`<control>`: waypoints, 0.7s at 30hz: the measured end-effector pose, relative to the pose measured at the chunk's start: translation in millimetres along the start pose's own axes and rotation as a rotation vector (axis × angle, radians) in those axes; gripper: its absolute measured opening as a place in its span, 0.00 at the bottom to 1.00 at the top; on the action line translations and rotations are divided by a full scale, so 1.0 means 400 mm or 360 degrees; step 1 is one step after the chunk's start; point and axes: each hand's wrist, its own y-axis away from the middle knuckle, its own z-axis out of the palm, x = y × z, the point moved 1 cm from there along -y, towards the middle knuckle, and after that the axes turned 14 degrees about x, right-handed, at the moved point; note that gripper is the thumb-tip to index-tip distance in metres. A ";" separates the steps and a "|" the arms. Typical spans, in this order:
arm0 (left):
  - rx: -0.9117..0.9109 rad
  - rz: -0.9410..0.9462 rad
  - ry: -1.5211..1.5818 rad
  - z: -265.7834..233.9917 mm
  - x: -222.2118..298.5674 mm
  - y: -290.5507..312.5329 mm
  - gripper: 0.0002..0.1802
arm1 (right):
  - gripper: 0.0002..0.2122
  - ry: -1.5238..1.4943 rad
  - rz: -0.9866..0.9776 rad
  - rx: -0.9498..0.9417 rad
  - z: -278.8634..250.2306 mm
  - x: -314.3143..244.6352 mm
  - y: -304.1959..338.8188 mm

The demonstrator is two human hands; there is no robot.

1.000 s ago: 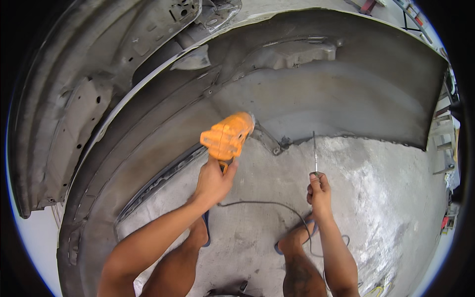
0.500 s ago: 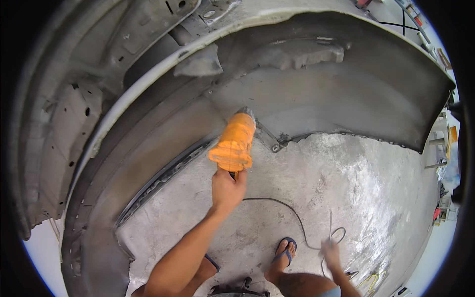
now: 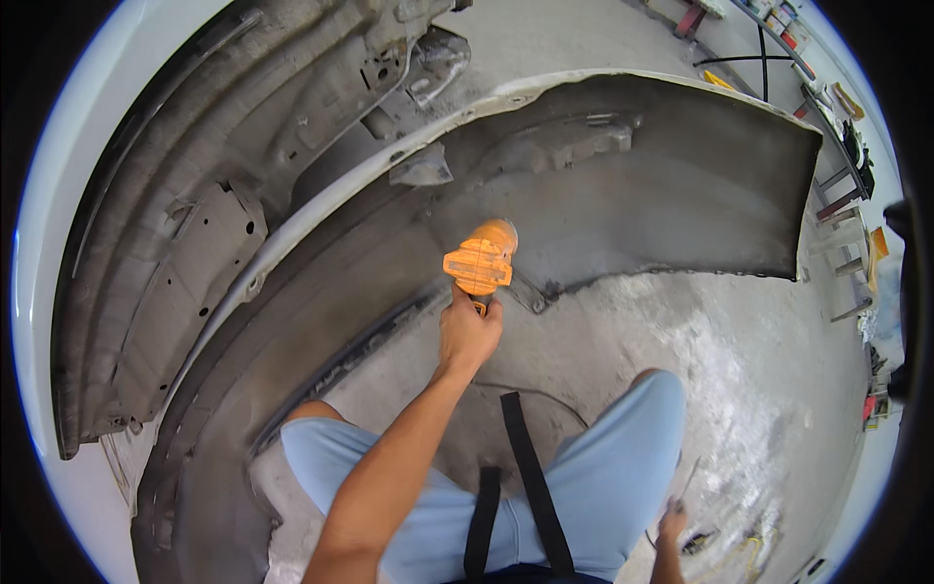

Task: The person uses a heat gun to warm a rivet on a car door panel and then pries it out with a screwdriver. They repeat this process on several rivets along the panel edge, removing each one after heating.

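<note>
- Near right: the right hand (image 3: pixel 671 521) is held low over the floor (image 3: pixel 749 409); by blur it is left untold whether its fingers are spread or pinched on something.
- Nearer the middle: beyond two black straps (image 3: pixel 537 485), a dark cord (image 3: pixel 555 397) is seen beside the light blue shorts (image 3: pixel 623 457); if snagged by a leg, it could be tugged.
- Middle: an orange power tool (image 3: pixel 480 265) is gripped by the left hand (image 3: pixel 469 331), fingers wrapped round its handle.
- Farther: the curved dark panel (image 3: pixel 700 195) could be scraped should the one-handed grip slip; contact cannot be told.
- Far left: a grey metal frame (image 3: pixel 185 292) is seen.
</note>
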 end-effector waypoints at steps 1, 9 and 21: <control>-0.0019 0.0070 -0.0054 -0.012 -0.011 -0.023 0.29 | 0.22 -0.0089 0.0033 0.0057 0.073 -0.075 -0.058; -0.0275 0.0238 -0.0031 -0.148 -0.094 -0.010 0.29 | 0.12 -0.0691 -0.0247 -0.0033 0.153 -0.721 -0.145; -0.0160 0.0182 -0.0167 -0.074 -0.129 -0.008 0.26 | 0.15 -0.0017 -0.1795 -0.1179 0.442 -1.485 -0.046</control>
